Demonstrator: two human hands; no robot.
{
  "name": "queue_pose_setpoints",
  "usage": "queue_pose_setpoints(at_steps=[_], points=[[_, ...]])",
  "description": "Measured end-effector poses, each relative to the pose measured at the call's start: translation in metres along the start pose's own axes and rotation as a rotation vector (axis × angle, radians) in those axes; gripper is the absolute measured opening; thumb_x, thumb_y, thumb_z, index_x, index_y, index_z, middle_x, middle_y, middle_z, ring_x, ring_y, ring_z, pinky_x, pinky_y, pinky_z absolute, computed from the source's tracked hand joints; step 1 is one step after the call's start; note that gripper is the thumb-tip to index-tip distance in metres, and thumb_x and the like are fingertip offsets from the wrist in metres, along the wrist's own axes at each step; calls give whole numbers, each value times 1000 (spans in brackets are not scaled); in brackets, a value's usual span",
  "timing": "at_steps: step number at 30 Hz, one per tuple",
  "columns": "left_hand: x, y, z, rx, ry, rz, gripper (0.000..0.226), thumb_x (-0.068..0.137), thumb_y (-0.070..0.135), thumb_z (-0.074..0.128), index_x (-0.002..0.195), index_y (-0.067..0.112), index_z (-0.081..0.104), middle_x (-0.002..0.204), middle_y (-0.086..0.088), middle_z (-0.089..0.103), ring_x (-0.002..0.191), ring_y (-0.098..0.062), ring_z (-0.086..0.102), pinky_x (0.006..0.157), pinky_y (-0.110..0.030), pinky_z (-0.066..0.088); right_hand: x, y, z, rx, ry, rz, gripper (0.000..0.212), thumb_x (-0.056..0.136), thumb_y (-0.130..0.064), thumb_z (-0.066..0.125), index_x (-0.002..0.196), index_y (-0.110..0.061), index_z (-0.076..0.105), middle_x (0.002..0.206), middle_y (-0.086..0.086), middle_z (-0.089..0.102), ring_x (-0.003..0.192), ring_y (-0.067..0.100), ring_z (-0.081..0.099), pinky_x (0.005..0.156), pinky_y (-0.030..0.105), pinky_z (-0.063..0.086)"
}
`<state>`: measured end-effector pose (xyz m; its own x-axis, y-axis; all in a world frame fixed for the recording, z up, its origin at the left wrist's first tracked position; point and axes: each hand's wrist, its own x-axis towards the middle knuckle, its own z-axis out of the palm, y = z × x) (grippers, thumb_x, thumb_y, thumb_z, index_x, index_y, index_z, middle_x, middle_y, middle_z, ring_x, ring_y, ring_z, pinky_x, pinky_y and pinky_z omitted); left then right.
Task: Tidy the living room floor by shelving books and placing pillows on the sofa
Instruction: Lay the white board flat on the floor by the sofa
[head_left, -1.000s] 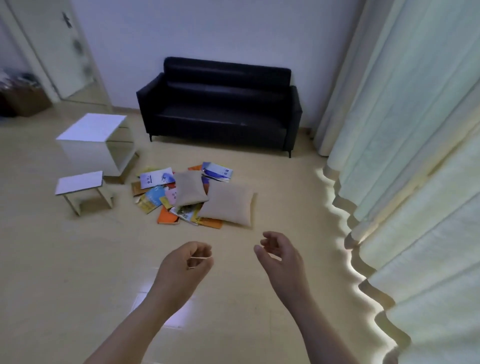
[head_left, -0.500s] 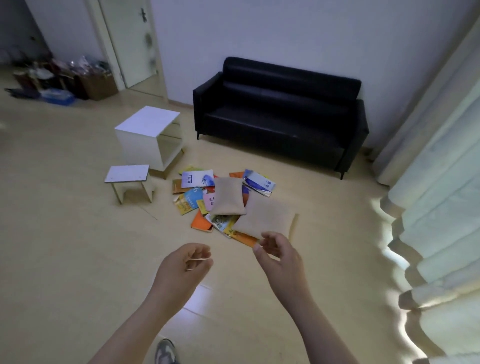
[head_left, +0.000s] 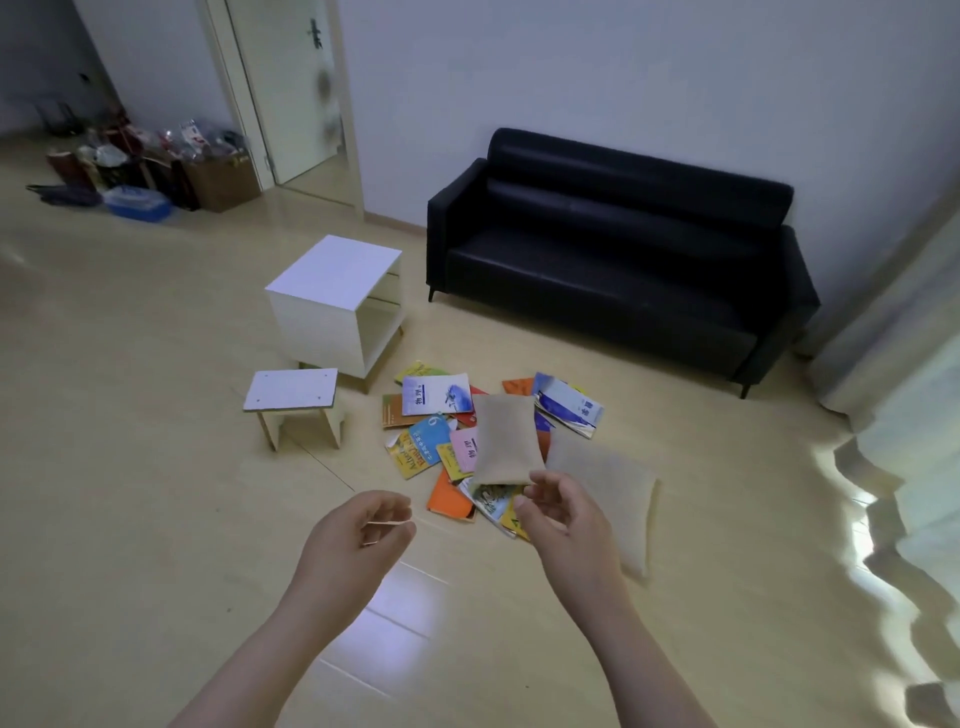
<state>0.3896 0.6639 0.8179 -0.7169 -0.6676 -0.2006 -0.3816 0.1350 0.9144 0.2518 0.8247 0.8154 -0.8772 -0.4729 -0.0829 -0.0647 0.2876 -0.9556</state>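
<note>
**Plainly nothing lifted yet: both hands hang above the heap**

Take twelve o'clock as straight ahead of the person. The heap of bright paperback books (head_left: 434, 415) lies on the pale wooden floor (head_left: 156, 519) at twelve, fanned and overlapping. The small tan fabric pillow (head_left: 506, 441) rests on top of the books, and the larger tan fabric pillow (head_left: 608, 493) sits at the heap's four o'clock edge, partly on covers and partly on bare floor. Since the pillows pin several books, lifting them first looks the sensible order.

The right hand (head_left: 566, 525) is raised in front of the small pillow's near edge, fingers loosely curled and holding nothing, seemingly readied for a reach. The left hand (head_left: 358, 530) is curled too. A thin pale sliver shows between thumb and fingers, too small to name, so I cannot tell whether it pinches something.

The black leather two-seat sofa (head_left: 597, 280) stands at one o'clock beyond the heap, with bare floor between. The white open-fronted cube shelf (head_left: 332, 306) is at eleven, its opening turned towards the sofa. The low white-topped wooden stool (head_left: 291, 397) sits just beside it at ten, and could crowd a crouch there. Pale pleated curtains (head_left: 909, 415) hang at three, and a cardboard box and bags (head_left: 218, 182) sit far off at ten.
</note>
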Motion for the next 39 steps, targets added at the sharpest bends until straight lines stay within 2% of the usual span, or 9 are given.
queue_pose_setpoints(at_steps=[5, 8, 15, 18, 23, 30, 36, 39], points=[[71, 0, -24, -3, 4, -17, 19, 85, 8, 68, 92, 25, 67, 94, 5, 71, 88, -7, 67, 68, -11, 45, 67, -16, 36, -26, -1, 4, 19, 87, -22, 67, 100, -33, 60, 96, -11, 65, 87, -4, 60, 70, 8, 48], [121, 1, -37, 5, 25, -20, 17, 85, 8, 67, 92, 24, 68, 94, 5, 71, 86, -6, 67, 68, -12, 46, 116, -18, 61, -42, -30, 5, 20, 89, -24, 66, 107, -29, 60, 100, -12, 64, 91, -1, 60, 72, 9, 48], [235, 28, -68, 27, 89, -27, 15, 86, 10, 67, 93, 23, 68, 94, 8, 71, 88, -4, 66, 69, -12, 45, 236, -44, 105, -12, -93, -9, 20, 90, -25, 64, 109, -30, 58, 102, -15, 62, 93, -4, 59, 70, 4, 45], [282, 40, -79, 22, 116, -23, 14, 86, 11, 68, 95, 21, 69, 94, 7, 71, 90, -5, 66, 71, -12, 45, 285, -59, 122, -10, -127, -16, 23, 92, -25, 63, 114, -27, 58, 105, -14, 62, 90, -11, 59, 70, 6, 47], [335, 44, -92, 1, 133, -49, 16, 85, 7, 68, 95, 19, 68, 94, 5, 71, 92, -8, 66, 74, -14, 46, 340, -66, 150, -35, -145, -16, 27, 91, -27, 64, 117, -27, 59, 107, -12, 63, 98, -2, 59, 82, 16, 49], [410, 37, -124, -16, 117, -62, 15, 86, 7, 66, 97, 18, 68, 96, 5, 71, 92, -5, 65, 69, -9, 44, 401, -74, 196, -54, -140, -11, 24, 90, -27, 64, 114, -28, 59, 105, -14, 62, 99, -1, 59, 74, 11, 48], [502, 24, -181, -26, 68, -59, 15, 86, 6, 66, 95, 18, 69, 96, 5, 70, 92, -8, 66, 70, -10, 44, 465, -92, 267, -8, -78, 43, 19, 90, -23, 65, 105, -32, 58, 104, -10, 64, 100, 4, 60, 87, 25, 52], [547, 18, -221, -2, 45, -36, 15, 86, 7, 66, 92, 20, 69, 95, 6, 70, 90, -6, 65, 63, -11, 46, 491, -101, 311, -2, -48, 68, 19, 90, -22, 65, 103, -34, 59, 102, -10, 64, 99, 4, 61, 83, 22, 52]])
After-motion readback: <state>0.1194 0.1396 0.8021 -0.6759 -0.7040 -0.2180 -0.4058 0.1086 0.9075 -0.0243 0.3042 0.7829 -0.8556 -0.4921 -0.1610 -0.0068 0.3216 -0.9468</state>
